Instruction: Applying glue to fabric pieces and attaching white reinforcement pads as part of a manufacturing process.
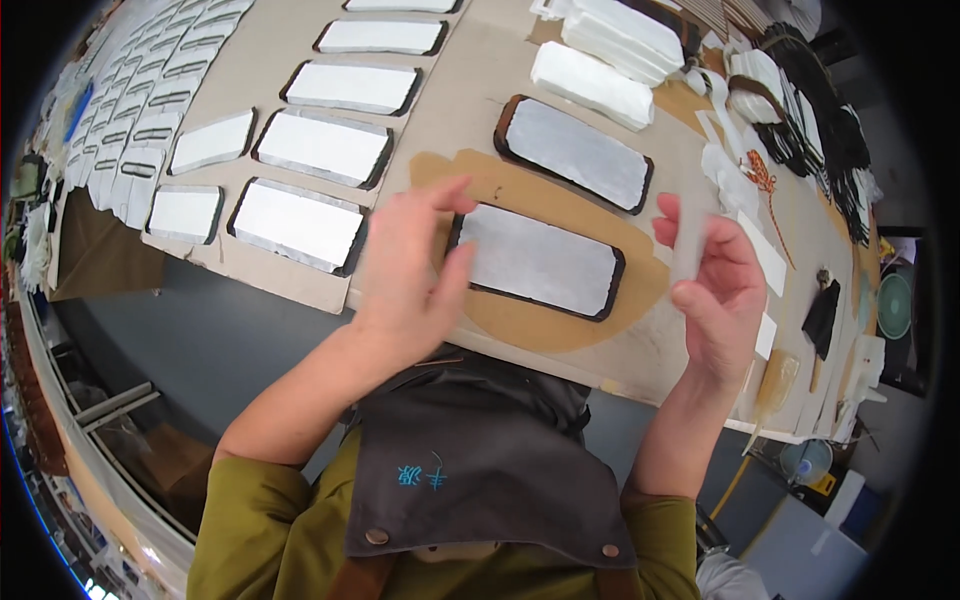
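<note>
A dark-edged rectangular panel (545, 262) with a pale grey face lies on a tan sheet (545, 338) in front of me. My left hand (400, 275) hovers at the panel's left end, thumb and fingers apart, holding nothing; whether it touches the panel I cannot tell. To the right, my right hand (725, 285) is raised and grips a narrow, whitish, translucent strip (690, 235) between thumb and fingers. The strip stands roughly upright and is slightly blurred. Just beyond the sheet rests a similar panel (578, 155) with a brown and black edge.
Several white-faced panels (305, 222) form rows on the left of the table (430, 125). Stacks of white pieces (592, 84) sit at the back. On the right are an orange cord (762, 172), a black cloth piece (822, 318) and a brush (775, 385).
</note>
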Available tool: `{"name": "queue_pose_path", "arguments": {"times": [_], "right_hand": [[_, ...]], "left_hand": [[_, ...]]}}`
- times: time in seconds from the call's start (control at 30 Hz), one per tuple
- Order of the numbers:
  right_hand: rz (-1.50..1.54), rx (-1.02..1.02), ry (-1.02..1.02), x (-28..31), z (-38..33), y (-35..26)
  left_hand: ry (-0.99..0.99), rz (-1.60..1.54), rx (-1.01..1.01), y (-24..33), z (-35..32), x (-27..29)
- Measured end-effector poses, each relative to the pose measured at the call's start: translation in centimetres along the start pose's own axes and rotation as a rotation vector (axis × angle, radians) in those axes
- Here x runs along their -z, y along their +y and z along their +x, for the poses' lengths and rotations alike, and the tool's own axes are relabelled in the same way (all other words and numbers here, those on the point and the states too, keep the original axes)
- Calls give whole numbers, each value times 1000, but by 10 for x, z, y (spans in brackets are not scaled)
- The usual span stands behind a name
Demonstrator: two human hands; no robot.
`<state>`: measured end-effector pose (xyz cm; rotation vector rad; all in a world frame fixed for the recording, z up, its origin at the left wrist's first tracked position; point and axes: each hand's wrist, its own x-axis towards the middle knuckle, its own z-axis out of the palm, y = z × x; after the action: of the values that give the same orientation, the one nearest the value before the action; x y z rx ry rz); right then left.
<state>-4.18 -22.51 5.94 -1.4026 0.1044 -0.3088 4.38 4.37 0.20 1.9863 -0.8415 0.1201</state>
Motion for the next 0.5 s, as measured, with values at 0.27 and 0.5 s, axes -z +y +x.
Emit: {"name": "queue_pose_path", "arguments": {"times": [0.27,0.5], "right_hand": [[-901,83,-379,-56,16,34],[-978,98,-390,-61,13,42]], "left_hand": [[53,-86,165,-14,-21,-1],[63,-101,147,-18,-21,0]]}}
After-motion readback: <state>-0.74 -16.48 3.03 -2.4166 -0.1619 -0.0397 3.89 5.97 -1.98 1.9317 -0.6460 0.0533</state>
